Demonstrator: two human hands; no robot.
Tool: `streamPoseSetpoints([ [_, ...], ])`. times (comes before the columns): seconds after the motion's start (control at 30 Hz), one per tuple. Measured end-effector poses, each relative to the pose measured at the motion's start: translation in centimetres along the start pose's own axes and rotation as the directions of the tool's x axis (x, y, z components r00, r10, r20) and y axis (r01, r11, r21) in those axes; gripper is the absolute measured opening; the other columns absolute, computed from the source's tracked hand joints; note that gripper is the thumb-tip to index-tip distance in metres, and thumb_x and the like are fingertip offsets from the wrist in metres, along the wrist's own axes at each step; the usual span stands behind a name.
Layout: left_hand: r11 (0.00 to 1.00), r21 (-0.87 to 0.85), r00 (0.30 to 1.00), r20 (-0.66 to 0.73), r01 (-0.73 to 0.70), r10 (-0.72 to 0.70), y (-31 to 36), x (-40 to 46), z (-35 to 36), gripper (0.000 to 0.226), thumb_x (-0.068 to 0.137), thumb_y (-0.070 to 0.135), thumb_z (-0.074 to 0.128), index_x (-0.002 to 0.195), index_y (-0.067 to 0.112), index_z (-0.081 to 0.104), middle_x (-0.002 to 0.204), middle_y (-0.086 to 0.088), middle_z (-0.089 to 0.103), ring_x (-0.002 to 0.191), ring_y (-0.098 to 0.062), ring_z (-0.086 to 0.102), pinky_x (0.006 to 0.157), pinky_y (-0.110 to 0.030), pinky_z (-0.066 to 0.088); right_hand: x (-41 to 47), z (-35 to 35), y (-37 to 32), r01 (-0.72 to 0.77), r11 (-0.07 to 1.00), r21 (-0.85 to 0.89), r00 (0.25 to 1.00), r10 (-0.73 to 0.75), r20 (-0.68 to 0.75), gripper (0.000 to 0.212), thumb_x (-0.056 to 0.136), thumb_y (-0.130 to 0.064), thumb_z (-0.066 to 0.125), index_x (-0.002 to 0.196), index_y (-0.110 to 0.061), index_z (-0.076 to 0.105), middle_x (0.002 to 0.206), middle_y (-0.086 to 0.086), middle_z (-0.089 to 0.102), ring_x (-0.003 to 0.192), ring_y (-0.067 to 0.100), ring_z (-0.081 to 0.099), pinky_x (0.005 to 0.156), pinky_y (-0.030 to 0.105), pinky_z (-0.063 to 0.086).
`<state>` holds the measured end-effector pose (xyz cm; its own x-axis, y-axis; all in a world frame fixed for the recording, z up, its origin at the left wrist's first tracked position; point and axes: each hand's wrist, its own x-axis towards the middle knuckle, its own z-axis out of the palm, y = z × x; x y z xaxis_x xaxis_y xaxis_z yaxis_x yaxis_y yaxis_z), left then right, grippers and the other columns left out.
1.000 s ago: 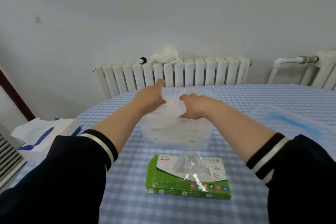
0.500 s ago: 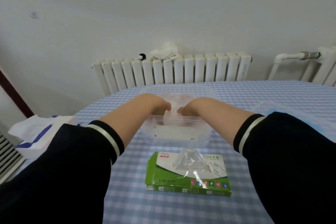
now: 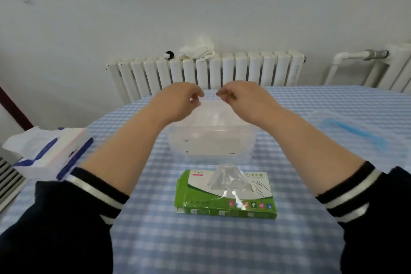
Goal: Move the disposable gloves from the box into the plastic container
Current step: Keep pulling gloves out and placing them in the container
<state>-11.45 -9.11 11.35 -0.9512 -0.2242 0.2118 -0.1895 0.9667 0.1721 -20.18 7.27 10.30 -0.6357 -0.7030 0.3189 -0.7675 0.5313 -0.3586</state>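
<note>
Tablecloth point(image 3: 200, 240): light blue and white check. Glove box point(image 3: 226, 204): green, white top panel, small coloured icons along front edge. Glove point(image 3: 229, 180) poking out of box: clear. Container point(image 3: 211, 147): clear plastic, whitish label, tiny red mark. Sleeves point(image 3: 55, 218): black, cuffs with white stripes. Tissue pack point(image 3: 51, 155): white, dark blue bands, pink edge. Lid point(image 3: 355, 131) at right: clear with blue strip. Radiator point(image 3: 222, 69): white. Cloth point(image 3: 196, 49) on radiator: white. Wall point(image 3: 200, 2): off-white.
</note>
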Motion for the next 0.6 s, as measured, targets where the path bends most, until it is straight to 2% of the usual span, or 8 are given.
streamPoseSetpoints([
  [0.03,0.994,-0.108,0.99,-0.137,-0.033,0.018,0.5,-1.3,0.3,0.023,0.098,0.026,0.054,0.12,0.024,0.062,0.11,0.011,0.064,0.084,0.001,0.055,0.077,-0.017,0.04,-1.2,-0.1,-0.1,0.062,0.995,0.084,0.989,-0.05,-0.142,0.023,0.1,-0.024,0.05,0.115,-0.018,0.066,0.111,-0.005,0.066,0.095,0.007,0.056,0.081,0.022,0.042],
  [0.1,0.942,-0.306,0.952,-0.303,-0.136,0.039,1.8,-4.2,1.2,0.014,0.097,0.027,0.054,0.107,0.029,0.064,0.089,0.017,0.062,0.061,0.002,0.05,0.061,-0.013,0.035,-4.1,-0.2,-0.6,0.23,0.938,0.258,0.932,-0.136,-0.337,0.015,0.097,-0.024,0.056,0.102,-0.018,0.069,0.092,-0.007,0.069,0.081,0.006,0.058,0.074,0.024,0.046],
  [0.13,0.906,-0.378,0.94,-0.338,-0.19,0.056,2.3,-5.7,1.8,0.01,0.096,0.026,0.056,0.102,0.031,0.063,0.081,0.017,0.062,0.056,-0.002,0.049,0.057,-0.014,0.035,-5.6,0.0,-0.8,0.277,0.904,0.325,0.92,-0.152,-0.36,0.011,0.095,-0.024,0.059,0.096,-0.019,0.069,0.083,-0.009,0.068,0.076,0.009,0.06,0.07,0.024,0.047],
  [0.2,0.856,-0.446,0.93,-0.354,-0.26,0.098,2.8,-8.0,3.3,0.01,0.094,0.023,0.06,0.096,0.032,0.062,0.072,0.015,0.062,0.053,-0.007,0.051,0.054,-0.013,0.035,-8.0,0.7,-1.1,0.259,0.873,0.413,0.953,-0.162,-0.254,0.009,0.094,-0.029,0.062,0.088,-0.025,0.066,0.07,-0.01,0.066,0.067,0.011,0.061,0.062,0.024,0.047],
  [0.33,0.812,-0.577,0.995,-0.091,-0.088,0.043,2.3,-10.0,6.5,0.022,0.092,0.024,0.064,0.104,0.039,0.055,0.087,0.016,0.063,0.071,-0.003,0.06,0.065,-0.016,0.05,-9.6,2.3,-0.5,0.073,0.956,0.285,0.985,-0.114,0.132,0.024,0.089,-0.05,0.059,0.084,-0.028,0.066,0.077,-0.013,0.066,0.071,0.006,0.06,0.069,0.031,0.05],
  [0.47,0.709,-0.693,0.958,0.275,0.134,0.087,1.1,-10.5,8.6,0.036,0.089,0.037,0.065,0.119,0.042,0.044,0.117,0.016,0.06,0.104,0.003,0.059,0.097,-0.027,0.049,-9.8,3.4,0.4,-0.001,0.994,0.113,0.875,-0.054,0.482,0.033,0.077,-0.053,0.072,0.099,-0.039,0.052,0.095,-0.019,0.057,0.086,0.0,0.054,0.076,0.026,0.047],
  [0.53,0.768,-0.625,0.918,0.372,0.139,0.137,1.1,-11.1,9.0,0.056,0.084,0.044,0.07,0.131,0.041,0.039,0.126,0.022,0.053,0.111,0.008,0.052,0.102,-0.023,0.043,-9.9,3.5,0.6,0.041,0.999,0.012,0.834,-0.041,0.55,0.03,0.076,-0.048,0.075,0.087,-0.036,0.049,0.09,-0.014,0.054,0.078,0.002,0.051,0.069,0.025,0.042],
  [0.6,0.805,-0.584,0.906,0.391,0.107,0.164,1.5,-11.6,9.3,0.068,0.077,0.044,0.078,0.134,0.039,0.041,0.124,0.022,0.053,0.109,0.004,0.054,0.097,-0.024,0.047,-9.8,3.5,0.8,0.027,1.0,-0.015,0.851,-0.015,0.526,0.025,0.08,-0.043,0.073,0.081,-0.026,0.054,0.086,-0.008,0.057,0.077,0.01,0.054,0.067,0.029,0.042],
])
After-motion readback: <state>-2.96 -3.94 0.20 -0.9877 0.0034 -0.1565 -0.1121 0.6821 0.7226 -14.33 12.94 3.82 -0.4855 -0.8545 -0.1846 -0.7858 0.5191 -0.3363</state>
